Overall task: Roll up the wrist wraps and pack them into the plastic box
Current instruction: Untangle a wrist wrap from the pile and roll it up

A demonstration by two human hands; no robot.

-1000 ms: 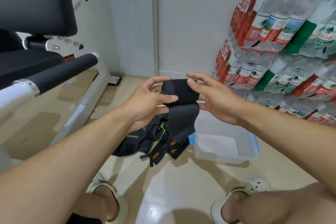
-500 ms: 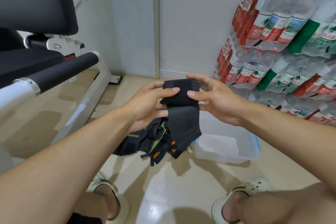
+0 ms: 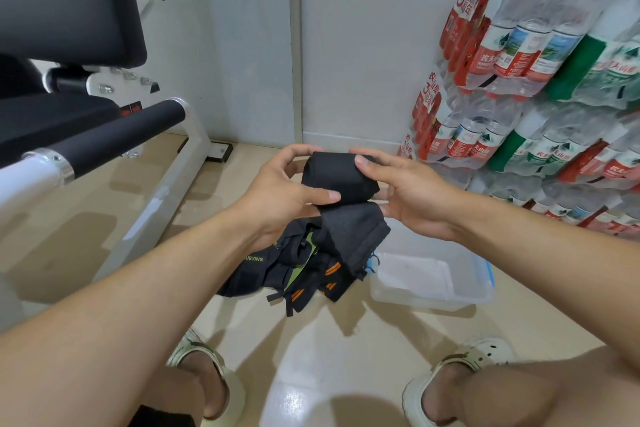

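Head view: both hands grip one black fabric wrap (image 3: 337, 178), rolled into a thick soft cylinder with a short flat tail hanging below. The left hand (image 3: 277, 198) pinches it with thumb across the front; the right hand (image 3: 408, 191) clasps its other end. It is held above the floor. Below lies a crumpled pile (image 3: 294, 270) of dark straps with orange stripes, just beside one clear rectangular plastic box (image 3: 433, 281).
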